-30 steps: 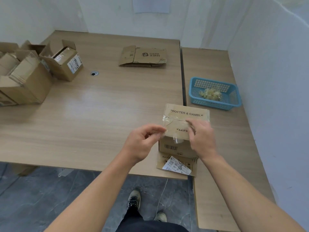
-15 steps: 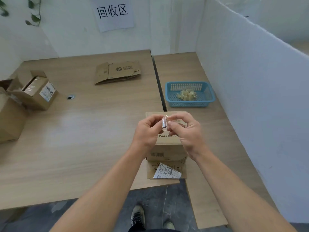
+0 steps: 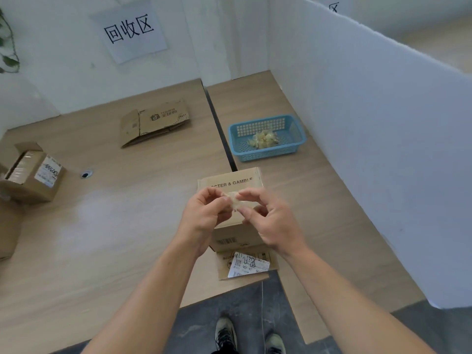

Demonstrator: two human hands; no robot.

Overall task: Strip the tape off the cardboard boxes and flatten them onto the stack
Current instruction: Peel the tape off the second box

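- A small crumpled wad of clear tape is pinched between the fingertips of both hands, just above the small brown cardboard box printed "PROCTER & GAMBLE".
- The left hand and the right hand are both curled narrowly round the wad, and nothing else is held.
- The box is stood near the front edge of the pale wood-grain worktop. A lower flap bearing a white shipping label is hung out over that edge.
- The tape is judged to be light, limp and sticky, so it is likely to cling to the fingers. It is best balled tight and held by its smooth outer face, so that it can be let go cleanly.
- A blue plastic mesh basket, beyond the box and to its right, holds a yellowish clump of what appear to be similar wads. It is judged to be where this wad belongs.
- The box is judged to be light and stiff, but weak along its creases. It is best gripped at opposite side walls and pressed flat along them.
- Whether more tape is left on the box cannot be told, since its top is partly hidden by the hands.
- A flattened brown cardboard stack lies at the far side, well apart from the box.
- Another brown taped box is stood at the left.
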